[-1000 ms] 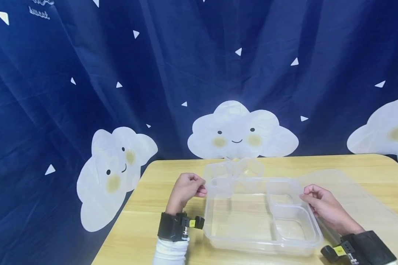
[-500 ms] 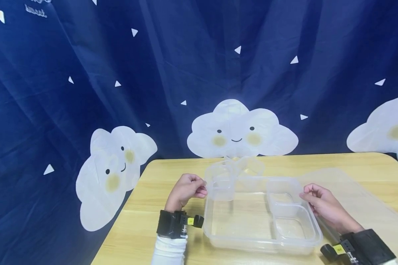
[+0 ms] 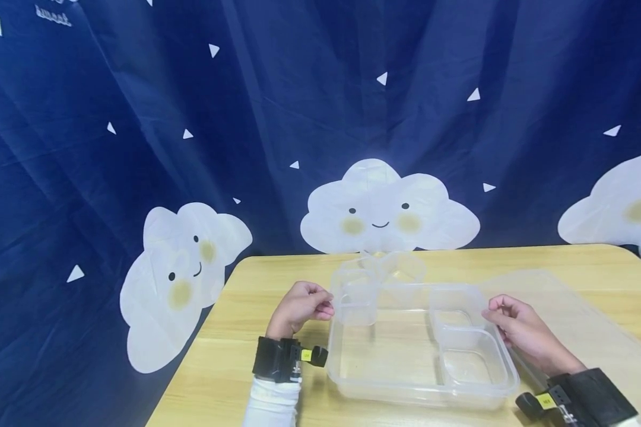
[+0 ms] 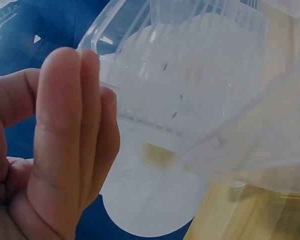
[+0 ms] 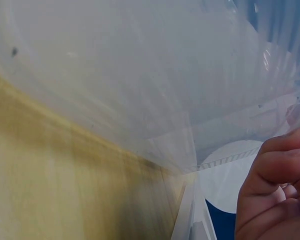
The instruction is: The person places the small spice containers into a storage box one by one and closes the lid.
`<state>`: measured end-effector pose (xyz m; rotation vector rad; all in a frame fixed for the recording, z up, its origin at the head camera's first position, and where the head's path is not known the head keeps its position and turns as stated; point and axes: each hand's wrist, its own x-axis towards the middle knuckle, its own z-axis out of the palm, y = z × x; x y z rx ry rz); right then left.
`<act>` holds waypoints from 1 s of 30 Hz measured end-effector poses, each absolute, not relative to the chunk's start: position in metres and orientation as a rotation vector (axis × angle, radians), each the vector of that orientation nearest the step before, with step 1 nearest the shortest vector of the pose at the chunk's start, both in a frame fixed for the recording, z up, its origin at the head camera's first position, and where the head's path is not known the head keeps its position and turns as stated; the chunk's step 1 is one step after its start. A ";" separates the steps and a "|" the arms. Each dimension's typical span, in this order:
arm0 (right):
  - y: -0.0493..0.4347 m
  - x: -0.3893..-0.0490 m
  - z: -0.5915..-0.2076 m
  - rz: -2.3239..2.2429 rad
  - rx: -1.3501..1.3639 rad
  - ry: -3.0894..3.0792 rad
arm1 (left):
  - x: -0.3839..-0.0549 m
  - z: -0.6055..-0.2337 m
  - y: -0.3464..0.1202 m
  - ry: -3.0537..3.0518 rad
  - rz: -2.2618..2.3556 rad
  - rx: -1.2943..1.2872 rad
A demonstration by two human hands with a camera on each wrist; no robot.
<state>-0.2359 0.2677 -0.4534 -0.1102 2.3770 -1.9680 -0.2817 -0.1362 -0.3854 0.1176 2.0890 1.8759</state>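
A large clear plastic food container [image 3: 390, 356] stands on the table, with two small clear boxes at its right side, a rear box [image 3: 454, 305] and a front box [image 3: 470, 359]. My left hand [image 3: 303, 305] pinches the edge of another small clear box [image 3: 357, 308], tilted at the container's back left corner. In the left wrist view, the fingertips meet at the edge of ridged clear plastic [image 4: 190, 75]. My right hand [image 3: 529, 332] pinches the large container's right rim between thumb and curled fingers; its exact contact is partly hidden in the right wrist view.
Behind the large container stand more small clear boxes [image 3: 403, 268], overlapping in sight. A flat translucent lid [image 3: 577, 326] lies on the table [image 3: 235, 332] to the right, partly beneath the right arm. A blue cloud-patterned curtain [image 3: 352, 89] hangs behind the table.
The small box by the left hand has tipped and sunk a little lower into the large container's back left corner. Both hands have hardly moved.
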 end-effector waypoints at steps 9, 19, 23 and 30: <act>0.267 -0.232 -0.454 -1.966 -0.122 2.374 | -0.281 -0.394 -0.139 2.076 1.838 0.089; 0.268 -0.234 -0.454 -1.965 -0.107 2.387 | -0.285 -0.401 -0.142 2.071 1.813 0.107; 0.268 -0.234 -0.454 -1.967 -0.107 2.384 | -0.286 -0.403 -0.143 2.074 1.799 0.103; 0.268 -0.234 -0.452 -1.951 -0.091 2.385 | -0.285 -0.402 -0.142 2.088 1.773 0.101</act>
